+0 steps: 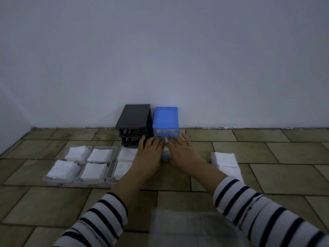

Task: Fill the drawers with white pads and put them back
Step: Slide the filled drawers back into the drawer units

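A blue drawer cabinet (165,120) stands against the wall beside a black cabinet (133,120) whose slots are open. My left hand (149,154) and my right hand (181,152) lie side by side with straight fingers on a clear drawer (166,154) holding white pads, partly out of the blue cabinet's lower slot. The hands hide most of that drawer. To the left, three clear drawers (78,177) rest on the floor, each filled with white pads (94,171).
A stack of loose white pads (226,161) lies on the tiled floor to the right of my right arm. A pale translucent sheet or bag (187,227) sits near the bottom edge between my sleeves. The wall runs right behind the cabinets.
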